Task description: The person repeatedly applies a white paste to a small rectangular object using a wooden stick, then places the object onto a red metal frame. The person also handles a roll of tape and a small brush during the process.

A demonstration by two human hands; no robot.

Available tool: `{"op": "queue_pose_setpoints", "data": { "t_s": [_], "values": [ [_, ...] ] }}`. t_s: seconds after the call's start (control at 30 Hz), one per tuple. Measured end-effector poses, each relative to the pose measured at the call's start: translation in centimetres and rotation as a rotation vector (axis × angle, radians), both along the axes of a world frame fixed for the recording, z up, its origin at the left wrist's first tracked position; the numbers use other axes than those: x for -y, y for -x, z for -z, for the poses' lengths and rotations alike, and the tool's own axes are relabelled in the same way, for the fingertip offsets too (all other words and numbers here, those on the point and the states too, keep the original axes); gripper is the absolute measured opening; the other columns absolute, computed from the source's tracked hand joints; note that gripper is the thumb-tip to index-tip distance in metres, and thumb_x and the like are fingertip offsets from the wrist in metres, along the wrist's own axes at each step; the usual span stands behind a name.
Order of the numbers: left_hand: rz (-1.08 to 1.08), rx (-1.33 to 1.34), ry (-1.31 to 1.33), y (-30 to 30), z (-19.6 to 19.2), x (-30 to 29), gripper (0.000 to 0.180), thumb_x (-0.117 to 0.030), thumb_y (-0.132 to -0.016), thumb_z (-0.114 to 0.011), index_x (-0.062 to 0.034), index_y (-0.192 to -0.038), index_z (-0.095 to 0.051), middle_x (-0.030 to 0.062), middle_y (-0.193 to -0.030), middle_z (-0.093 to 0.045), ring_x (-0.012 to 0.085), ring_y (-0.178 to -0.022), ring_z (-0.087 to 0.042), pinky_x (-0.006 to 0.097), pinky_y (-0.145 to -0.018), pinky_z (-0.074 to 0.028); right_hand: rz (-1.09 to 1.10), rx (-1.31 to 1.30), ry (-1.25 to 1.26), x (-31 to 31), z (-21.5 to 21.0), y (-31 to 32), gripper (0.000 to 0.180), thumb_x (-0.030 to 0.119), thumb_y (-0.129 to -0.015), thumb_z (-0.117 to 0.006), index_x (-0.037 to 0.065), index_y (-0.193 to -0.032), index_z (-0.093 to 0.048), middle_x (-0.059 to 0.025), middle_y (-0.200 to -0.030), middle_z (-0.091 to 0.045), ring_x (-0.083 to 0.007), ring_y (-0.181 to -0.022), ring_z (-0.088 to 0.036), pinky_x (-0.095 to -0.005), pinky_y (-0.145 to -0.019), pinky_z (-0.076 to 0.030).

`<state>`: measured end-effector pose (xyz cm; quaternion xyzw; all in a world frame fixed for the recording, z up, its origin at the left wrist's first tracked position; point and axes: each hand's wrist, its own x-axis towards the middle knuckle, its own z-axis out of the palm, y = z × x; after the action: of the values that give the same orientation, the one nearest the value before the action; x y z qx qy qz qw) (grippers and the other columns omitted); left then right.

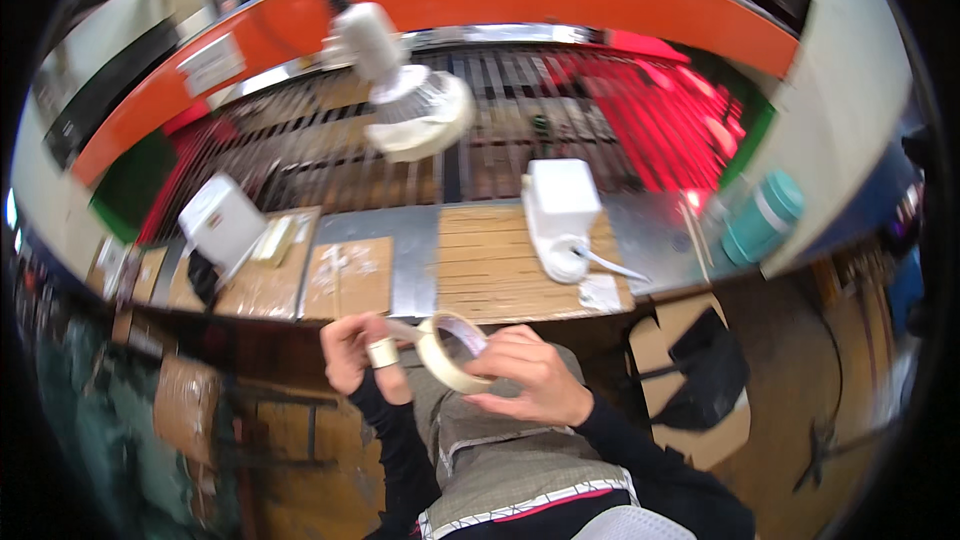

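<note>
A roll of cream masking tape (447, 352) is held in front of my lap, just below the wooden table edge. My right hand (525, 377) grips the roll from the right side. My left hand (357, 352) pinches the loose end of the tape, pulled out a short way to the left. One finger of the left hand is wrapped in a band of tape. Both forearms wear black sleeves.
On the wooden worktable (490, 270) stand a white box-shaped device (560, 210), another white device (220, 222) at left and cardboard sheets (348, 275). A white lamp head (415, 110) hangs above. A teal bottle (763, 218) stands at right. A cardboard box with a black bag (700, 375) sits beside me.
</note>
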<state>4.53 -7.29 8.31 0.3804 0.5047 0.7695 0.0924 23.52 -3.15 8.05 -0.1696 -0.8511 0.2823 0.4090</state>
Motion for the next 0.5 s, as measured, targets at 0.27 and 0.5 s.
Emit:
{"op": "queue_pose_setpoints", "data": {
  "t_s": [0.27,0.5],
  "values": [
    [0.019,-0.279,0.108,-0.8,0.1,-0.9,0.01,-0.005,-0.087,-0.066,-0.0026,-0.097,-0.067,0.0086,-0.087,-0.072,0.0175,-0.07,-0.071,0.029,-0.065,-0.056,0.041,0.031,0.105,-1.8,1.5,0.5,0.036,0.017,-0.07,-0.09,0.005,-0.099,-0.073,-0.0085,-0.082,-0.071,-0.0263,-0.081,-0.068,-0.0381,-0.087,-0.051],
    [0.117,-0.392,0.103,0.3,2.5,-2.6,0.019,-0.006,-0.084,-0.076,-0.0022,-0.101,-0.068,0.0096,-0.088,-0.071,0.0186,-0.07,-0.073,0.03,-0.059,-0.056,0.044,0.059,0.325,-4.4,6.0,1.4,0.027,0.004,-0.079,-0.082,-0.002,-0.102,-0.07,-0.0092,-0.082,-0.071,-0.0132,-0.069,-0.065,-0.0268,-0.067,-0.051]
  ]
}}
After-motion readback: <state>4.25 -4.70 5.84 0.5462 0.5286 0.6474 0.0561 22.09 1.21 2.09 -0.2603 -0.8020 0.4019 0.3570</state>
